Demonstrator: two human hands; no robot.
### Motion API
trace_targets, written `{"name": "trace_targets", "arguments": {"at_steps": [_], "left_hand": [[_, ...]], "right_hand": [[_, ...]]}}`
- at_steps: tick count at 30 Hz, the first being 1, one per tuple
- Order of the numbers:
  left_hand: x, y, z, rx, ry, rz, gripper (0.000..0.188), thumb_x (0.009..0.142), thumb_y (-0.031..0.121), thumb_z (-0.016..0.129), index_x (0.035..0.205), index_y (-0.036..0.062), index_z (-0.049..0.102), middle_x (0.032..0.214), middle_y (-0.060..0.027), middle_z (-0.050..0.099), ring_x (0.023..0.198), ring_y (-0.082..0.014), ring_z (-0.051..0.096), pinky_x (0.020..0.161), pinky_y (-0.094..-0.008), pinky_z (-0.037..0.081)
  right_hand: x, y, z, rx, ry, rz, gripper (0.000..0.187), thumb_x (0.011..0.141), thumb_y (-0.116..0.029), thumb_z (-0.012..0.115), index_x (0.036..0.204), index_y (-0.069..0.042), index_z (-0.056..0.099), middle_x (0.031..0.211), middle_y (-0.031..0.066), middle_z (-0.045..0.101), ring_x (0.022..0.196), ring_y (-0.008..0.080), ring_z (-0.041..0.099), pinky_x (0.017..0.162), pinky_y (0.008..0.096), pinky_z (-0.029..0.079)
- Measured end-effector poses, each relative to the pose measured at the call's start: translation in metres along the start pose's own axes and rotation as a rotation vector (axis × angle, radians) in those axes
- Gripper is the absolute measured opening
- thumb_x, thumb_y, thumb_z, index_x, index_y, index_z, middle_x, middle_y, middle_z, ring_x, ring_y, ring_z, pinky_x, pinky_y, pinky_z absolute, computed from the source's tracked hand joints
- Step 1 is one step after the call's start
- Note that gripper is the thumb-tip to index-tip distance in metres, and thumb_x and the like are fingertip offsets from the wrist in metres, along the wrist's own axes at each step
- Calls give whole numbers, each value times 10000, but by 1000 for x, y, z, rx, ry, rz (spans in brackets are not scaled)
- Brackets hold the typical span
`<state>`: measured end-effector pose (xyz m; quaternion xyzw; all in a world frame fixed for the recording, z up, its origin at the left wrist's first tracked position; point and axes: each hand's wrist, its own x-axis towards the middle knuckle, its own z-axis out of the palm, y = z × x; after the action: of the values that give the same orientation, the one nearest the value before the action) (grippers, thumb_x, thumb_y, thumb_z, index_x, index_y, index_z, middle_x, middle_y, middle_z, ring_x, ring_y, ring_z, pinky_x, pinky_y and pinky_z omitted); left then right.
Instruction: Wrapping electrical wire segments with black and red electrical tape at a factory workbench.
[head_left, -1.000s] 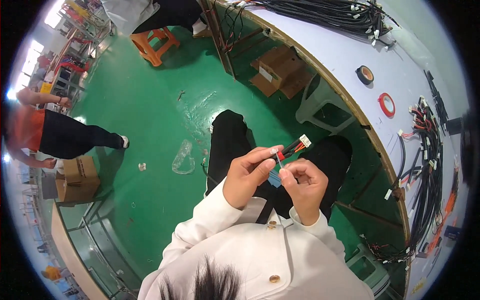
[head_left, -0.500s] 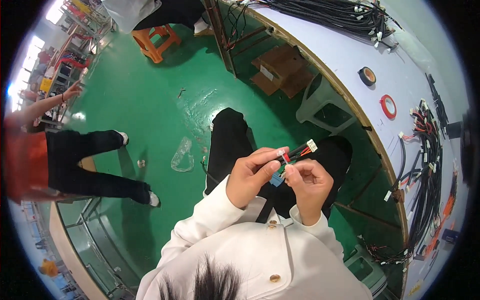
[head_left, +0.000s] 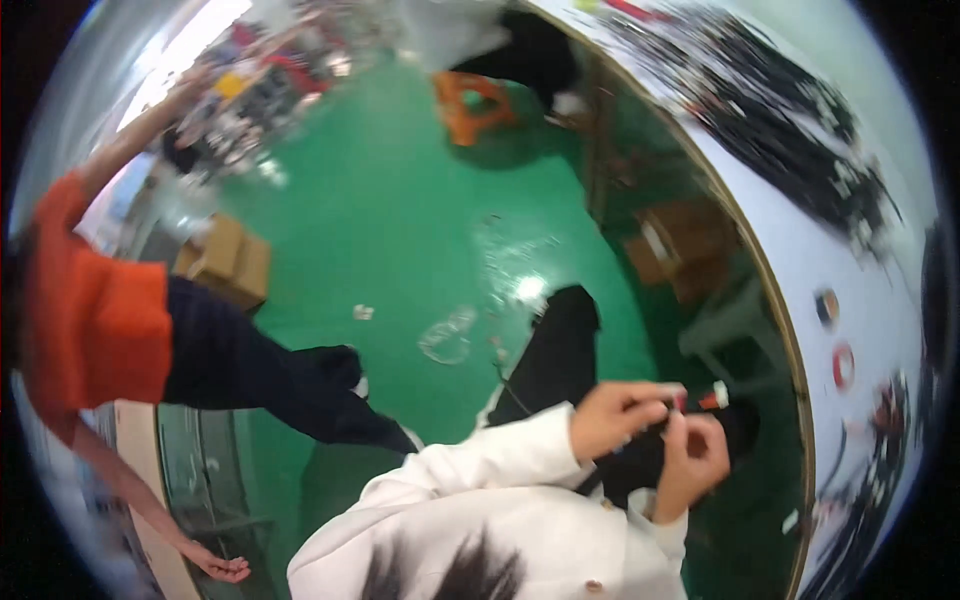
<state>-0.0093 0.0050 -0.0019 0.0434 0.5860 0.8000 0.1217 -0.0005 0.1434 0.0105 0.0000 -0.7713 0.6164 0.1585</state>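
Shifted since the earlier frame: whole view, setting bench [head_left: 800, 250] lower and farther right. Co-worker in orange top [head_left: 100, 330]: well left of bench. Black cable bundle [head_left: 790, 150]: on bench, far part. Orange stool [head_left: 465, 118]: left of bench's far end. Left hand [head_left: 610, 420]: left of bench, fingers pinching wire harness [head_left: 706, 402]. Right hand [head_left: 697, 455]: nearer bench, fingertips pressed together at harness, anything between blurred. Wire harness: connector end toward bench. Red tape roll [head_left: 843, 367]: on bench.

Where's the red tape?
In the head view, the red tape lies toward the right on the white table, just below the darker tape roll.
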Motion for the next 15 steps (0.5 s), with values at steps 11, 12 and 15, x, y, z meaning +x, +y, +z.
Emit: {"name": "trace_targets", "arguments": {"at_steps": [11,12,15], "left_hand": [[1,-4,2,-126,-57,-34,334,902,138,539,1231,76,545,989,25,632,640,2,377,545,-166,341],[2,-7,2,-106,-42,5,330,900,130,539,1224,69,548,1001,6,636,666,-18,432,575,-184,377],[3,-12,5,-10,5,159,319,893,109,538,1207,55,557,1037,-45,638,754,-81,539,654,-232,438]], "right_hand": [[0,6,-8,-169,-68,-108,139,805,-15,632,743,-22,508,674,-5,506,572,44,460,515,177,345],[0,6,-8,-171,-66,-109,139,805,-15,632,743,-22,508,674,-5,506,572,44,460,515,177,345],[0,5,-5,-69,-72,-69,138,806,-23,638,745,-21,513,676,-5,517,553,46,473,505,175,358]]}}
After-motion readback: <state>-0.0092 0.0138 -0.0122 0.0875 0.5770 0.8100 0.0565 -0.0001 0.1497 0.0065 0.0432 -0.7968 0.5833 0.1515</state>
